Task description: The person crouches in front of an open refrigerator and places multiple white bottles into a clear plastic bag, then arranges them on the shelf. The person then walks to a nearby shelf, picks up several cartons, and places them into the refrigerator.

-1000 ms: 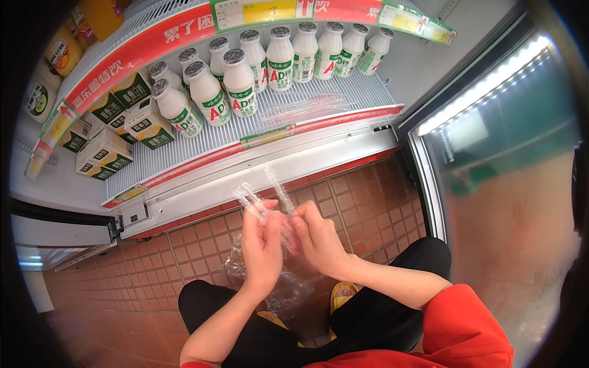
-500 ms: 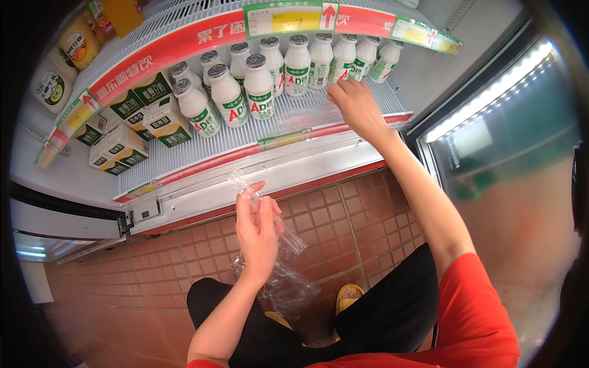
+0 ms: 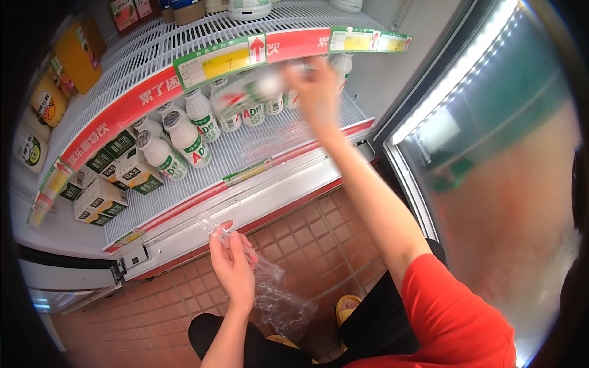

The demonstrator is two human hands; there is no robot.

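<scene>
My left hand [image 3: 234, 264] holds a crumpled strip of clear plastic wrap [image 3: 270, 267], pinched between thumb and fingers, its loose end hanging toward the floor. My right hand [image 3: 314, 83], smeared by motion, is raised in front of the upper shelf's price strip. From it a white milk-drink bottle [image 3: 250, 92] sticks out to the left, tilted almost sideways and blurred; the fingers appear closed on its end. Below and behind, several similar white bottles [image 3: 186, 140] with green-and-red labels and dark lids stand upright on the lower wire shelf [image 3: 211, 175].
Small green-and-white cartons [image 3: 138, 170] are stacked left of the bottles. Over the lower shelf hangs the upper shelf's red edge strip [image 3: 129, 110]. An open glass door [image 3: 491, 153] with a light bar stands at right. Clear plastic [image 3: 270, 142] lies along the shelf front.
My right hand has moved left and up from the bottles at the right, now with a bottle in it. The whole view has shifted; my left hand keeps the plastic wrap.
</scene>
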